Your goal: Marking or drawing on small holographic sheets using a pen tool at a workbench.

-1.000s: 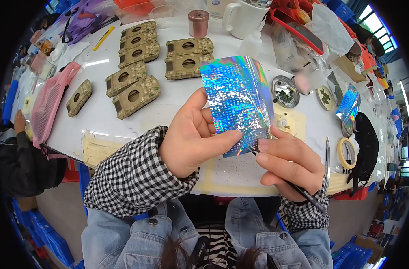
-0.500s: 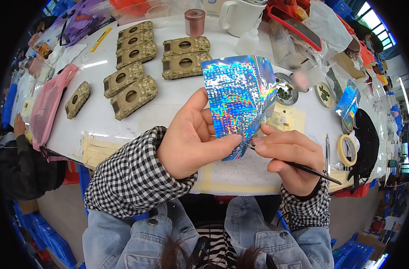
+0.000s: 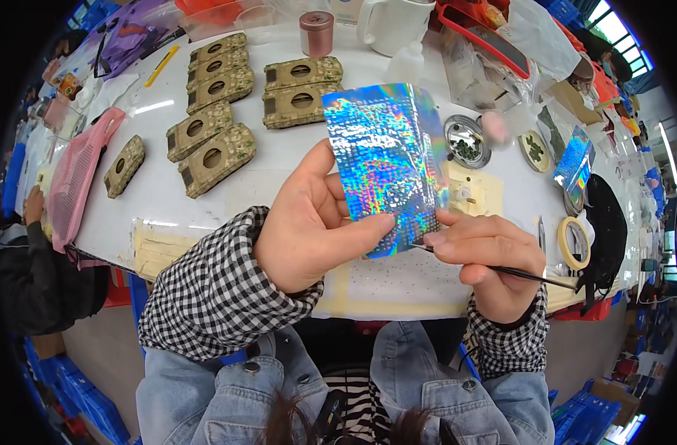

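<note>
My left hand (image 3: pixel 309 222) holds a shiny blue holographic sheet (image 3: pixel 383 163) upright over the table, thumb across its lower front. Rows of small marks cover the sheet. Pinched in my right hand (image 3: pixel 498 256) is a slim black tool (image 3: pixel 535 276) with a thin metallic tip, whose exact kind I cannot make out. That tip meets or nearly meets the sheet's lower right edge. Camouflage model tank hulls (image 3: pixel 218 159), each with a round hole in its top, stand in groups beyond my left hand; a smaller one (image 3: pixel 124 167) sits apart at the left.
Right of the sheet are a round metal dish (image 3: pixel 467 141) of small dark green pieces, a paler dish (image 3: pixel 534 151), a second holographic sheet (image 3: pixel 573 165) and a tape roll (image 3: pixel 574 245). A pink mesh bag (image 3: pixel 83 178) lies left; a pink tin (image 3: pixel 317 34) and white jug (image 3: pixel 393 26) stand behind.
The sheet has shifted slightly up and left and turned a little, changing its reflections. My right hand has moved slightly right, with the tool lying flatter and its tip still by the sheet.
</note>
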Motion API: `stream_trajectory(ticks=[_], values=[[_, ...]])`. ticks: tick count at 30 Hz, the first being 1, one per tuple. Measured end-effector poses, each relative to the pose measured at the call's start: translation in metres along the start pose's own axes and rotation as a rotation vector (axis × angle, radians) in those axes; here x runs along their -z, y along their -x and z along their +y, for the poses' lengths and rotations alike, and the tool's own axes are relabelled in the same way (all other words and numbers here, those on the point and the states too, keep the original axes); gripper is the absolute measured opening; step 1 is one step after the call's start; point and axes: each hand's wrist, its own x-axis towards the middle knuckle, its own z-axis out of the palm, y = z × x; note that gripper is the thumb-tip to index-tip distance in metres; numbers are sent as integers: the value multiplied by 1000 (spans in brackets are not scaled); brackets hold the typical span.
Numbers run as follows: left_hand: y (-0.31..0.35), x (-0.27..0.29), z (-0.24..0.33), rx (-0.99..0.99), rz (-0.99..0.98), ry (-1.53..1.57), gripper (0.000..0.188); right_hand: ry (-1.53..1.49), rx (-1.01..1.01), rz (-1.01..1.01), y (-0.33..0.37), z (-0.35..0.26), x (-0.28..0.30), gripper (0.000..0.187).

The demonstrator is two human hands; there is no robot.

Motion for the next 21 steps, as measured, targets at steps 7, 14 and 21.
stream_trajectory(ticks=[7,14,21], values=[[0,0,0,-53,104,-6,59,128,-484,88,52,-7,27,13],[-2,1,-4,-72,124,-23,54,65,-688,181,77,5,23,13],[2,7,-8,-56,144,-37,47,71,-633,135,75,11,20,13]])
